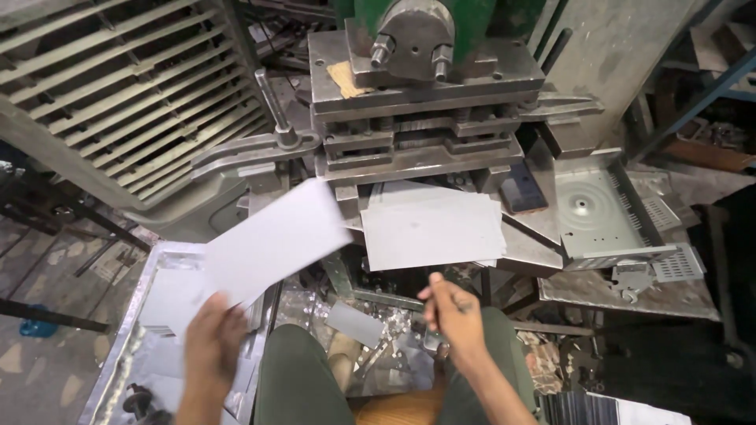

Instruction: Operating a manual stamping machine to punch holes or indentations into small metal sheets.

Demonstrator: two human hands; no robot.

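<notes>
My left hand [211,341] grips the lower corner of a flat grey metal sheet [272,238], held tilted in the air left of the press. My right hand [453,311] hovers just below a second grey sheet [431,230] that lies on the press bed, fingers loosely curled and holding nothing. The sheet on the bed sits under the heavy steel die block [417,126] of the green press. A stack of similar sheets [169,303] lies in the metal tray under my left hand.
A shiny metal tray [126,338] stands at the lower left. Formed perforated metal boxes [602,208] rest on a table at the right. A slatted guard [118,94] fills the upper left. Scrap offcuts [362,323] litter the floor between my knees.
</notes>
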